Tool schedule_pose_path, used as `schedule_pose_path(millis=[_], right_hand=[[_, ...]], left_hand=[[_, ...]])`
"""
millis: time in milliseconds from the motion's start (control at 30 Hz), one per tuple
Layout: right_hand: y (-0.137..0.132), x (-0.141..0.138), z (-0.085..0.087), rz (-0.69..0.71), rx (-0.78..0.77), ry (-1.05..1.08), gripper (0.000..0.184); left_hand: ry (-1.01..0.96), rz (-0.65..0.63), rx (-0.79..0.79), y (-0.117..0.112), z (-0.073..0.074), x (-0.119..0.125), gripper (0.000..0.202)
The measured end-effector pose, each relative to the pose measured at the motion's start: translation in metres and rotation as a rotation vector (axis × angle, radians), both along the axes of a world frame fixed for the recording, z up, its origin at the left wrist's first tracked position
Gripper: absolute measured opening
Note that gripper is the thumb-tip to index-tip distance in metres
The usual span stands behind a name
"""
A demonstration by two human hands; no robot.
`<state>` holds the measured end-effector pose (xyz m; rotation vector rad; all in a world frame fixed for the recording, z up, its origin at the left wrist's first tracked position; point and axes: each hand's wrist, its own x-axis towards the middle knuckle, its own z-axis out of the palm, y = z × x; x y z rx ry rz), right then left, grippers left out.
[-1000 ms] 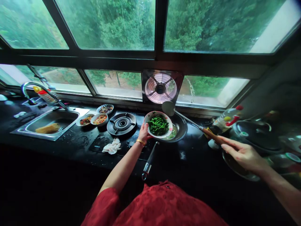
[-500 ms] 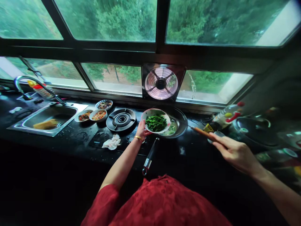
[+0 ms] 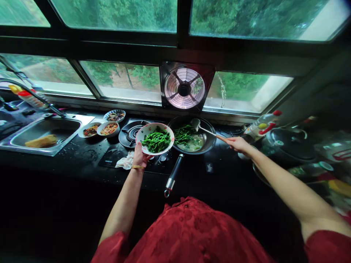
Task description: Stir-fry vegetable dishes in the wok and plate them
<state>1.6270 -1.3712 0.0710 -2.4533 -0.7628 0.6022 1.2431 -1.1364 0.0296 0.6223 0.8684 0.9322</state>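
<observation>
My left hand (image 3: 140,157) grips a white patterned bowl (image 3: 139,136) by its near left rim, and dark green leafy vegetables (image 3: 157,141) fill it. The bowl is held up left of a black frying pan (image 3: 211,143), partly in front of the left burner. In my right hand (image 3: 240,144), closed round the wooden handle, is a spatula (image 3: 204,129) whose pale head is over the far side of the pan. Leafy greens (image 3: 184,135) lie in the pan beside a pale, cloudy liquid (image 3: 196,142). The pan's black handle (image 3: 175,171) points toward me.
Left of the burner (image 3: 126,135) stand three bowls of food (image 3: 109,128). A crumpled white cloth (image 3: 125,161) lies on the hob's front. Farther left is a sink (image 3: 16,137) with a yellowish block inside. Bottles and a lidded black pot (image 3: 290,142) crowd the right side.
The bowl has moved left, away from above the pan. My right hand has brought the spatula in over the pan, where greens now show. The view has shifted slightly.
</observation>
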Motion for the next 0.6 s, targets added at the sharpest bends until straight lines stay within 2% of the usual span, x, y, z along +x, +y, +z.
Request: schedule_pose_path(millis=[100, 200, 267, 367, 467, 533, 600], right_hand=[[-0.001, 0.006, 0.015, 0.161, -0.010, -0.073, 0.039], [-0.017, 0.018, 0.040, 0.388, -0.080, -0.418, 0.039], [-0.021, 0.020, 0.049, 0.465, -0.122, -0.658, 0.039], [-0.007, 0.003, 0.045, 0.512, -0.213, -0.829, 0.042], [0.010, -0.021, 0.031, 0.555, -0.289, -0.846, 0.043], [0.011, -0.029, 0.029, 0.634, -0.294, -0.839, 0.042], [0.000, -0.027, 0.037, 0.709, -0.291, -0.841, 0.043]], left_hand=[[0.066, 0.074, 0.018, -0.007, 0.001, -0.010, 0.040], [0.065, 0.109, 0.014, -0.011, 0.003, -0.018, 0.040], [0.070, 0.129, 0.022, -0.012, 0.005, -0.021, 0.039], [0.092, 0.134, 0.021, -0.012, 0.008, -0.020, 0.041], [0.095, 0.114, 0.005, -0.012, 0.011, -0.017, 0.043], [0.088, 0.107, -0.009, -0.013, 0.012, -0.014, 0.044], [0.082, 0.108, -0.011, -0.014, 0.011, -0.013, 0.044]])
